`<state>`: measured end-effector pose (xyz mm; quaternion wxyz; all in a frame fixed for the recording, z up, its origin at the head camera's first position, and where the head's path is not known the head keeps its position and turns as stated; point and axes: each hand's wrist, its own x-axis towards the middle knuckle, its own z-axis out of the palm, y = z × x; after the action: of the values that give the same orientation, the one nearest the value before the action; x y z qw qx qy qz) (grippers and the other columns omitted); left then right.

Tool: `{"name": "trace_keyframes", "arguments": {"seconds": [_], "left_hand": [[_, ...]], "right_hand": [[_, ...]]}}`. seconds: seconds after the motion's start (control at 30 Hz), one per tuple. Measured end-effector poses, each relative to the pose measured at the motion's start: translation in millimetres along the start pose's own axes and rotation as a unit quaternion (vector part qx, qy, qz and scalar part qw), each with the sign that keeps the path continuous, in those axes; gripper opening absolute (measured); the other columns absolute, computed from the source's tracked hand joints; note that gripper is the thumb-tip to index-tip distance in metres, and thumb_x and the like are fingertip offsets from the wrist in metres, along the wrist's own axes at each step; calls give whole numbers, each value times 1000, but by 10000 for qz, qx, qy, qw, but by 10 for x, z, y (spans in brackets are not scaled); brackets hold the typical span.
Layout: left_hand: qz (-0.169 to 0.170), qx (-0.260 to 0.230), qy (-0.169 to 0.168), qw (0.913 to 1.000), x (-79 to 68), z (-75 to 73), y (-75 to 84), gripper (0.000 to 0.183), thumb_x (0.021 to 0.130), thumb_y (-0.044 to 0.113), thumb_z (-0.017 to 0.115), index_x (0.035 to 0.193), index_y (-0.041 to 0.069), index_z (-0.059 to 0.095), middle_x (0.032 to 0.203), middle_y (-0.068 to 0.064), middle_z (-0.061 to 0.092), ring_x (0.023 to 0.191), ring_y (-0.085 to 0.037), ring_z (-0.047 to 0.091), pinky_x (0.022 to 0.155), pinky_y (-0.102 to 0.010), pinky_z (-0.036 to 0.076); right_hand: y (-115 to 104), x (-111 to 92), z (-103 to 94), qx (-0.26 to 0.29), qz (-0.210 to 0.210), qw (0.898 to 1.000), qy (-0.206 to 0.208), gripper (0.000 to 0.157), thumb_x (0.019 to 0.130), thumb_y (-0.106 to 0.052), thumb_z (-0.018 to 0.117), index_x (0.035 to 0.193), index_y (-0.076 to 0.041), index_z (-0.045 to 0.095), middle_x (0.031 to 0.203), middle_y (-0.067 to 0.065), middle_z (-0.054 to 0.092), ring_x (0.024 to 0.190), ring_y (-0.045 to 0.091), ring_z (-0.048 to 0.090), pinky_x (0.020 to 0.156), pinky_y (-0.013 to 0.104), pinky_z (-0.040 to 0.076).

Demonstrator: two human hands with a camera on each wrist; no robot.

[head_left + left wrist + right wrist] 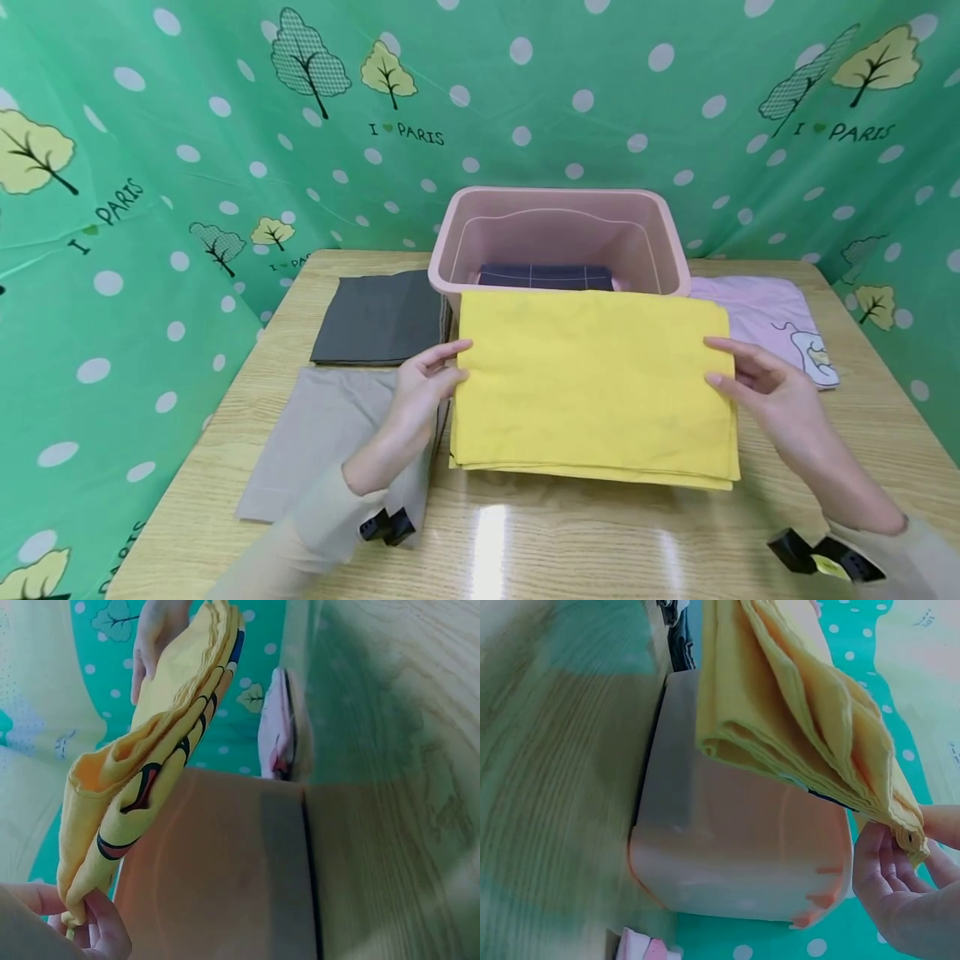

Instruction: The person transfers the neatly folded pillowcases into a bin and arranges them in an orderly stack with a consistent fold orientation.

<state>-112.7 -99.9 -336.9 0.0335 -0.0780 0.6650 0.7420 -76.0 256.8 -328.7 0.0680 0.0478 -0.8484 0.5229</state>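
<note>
Around the pink bin lie a grey cloth, a charcoal cloth and a pink cloth; inside is a navy cloth. The yellow cloth — folded in layers — is before the bin, 2 sides pinched by left hand and right hand.

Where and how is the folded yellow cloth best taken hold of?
The folded yellow cloth is probably best pinched at its two opposite side edges, one hand coming from each side, as the left hand and right hand hold it. Its wide, loose layers gape in the wrist views, so gripping them together should limit unfolding.
</note>
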Motion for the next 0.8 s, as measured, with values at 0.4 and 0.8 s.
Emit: {"name": "trace_keyframes", "arguments": {"seconds": [0.4, 0.8], "left_hand": [[-88, 72, -197, 9997, 105, -11, 236, 37, 78, -7, 53, 113, 3, 59, 113, -3, 51, 51, -7, 33, 53, -18, 33], [-128, 253, -293, 9992, 269, -9, 448, 38, 80, -5, 53, 116, 7, 59, 121, 0, 52, 79, -10, 53, 58, -18, 45]], "right_hand": [[-119, 191, -27, -214, 311, 9993, 85, 43, 85, -18, 59, 127, -12, 49, 104, -20, 52, 89, -7, 52, 67, 7, 44], [-133, 457, -66, 362, 75, 9993, -42, 43, 85, -15, 58, 127, -13, 49, 106, -11, 55, 90, 0, 55, 68, 12, 47]]}}
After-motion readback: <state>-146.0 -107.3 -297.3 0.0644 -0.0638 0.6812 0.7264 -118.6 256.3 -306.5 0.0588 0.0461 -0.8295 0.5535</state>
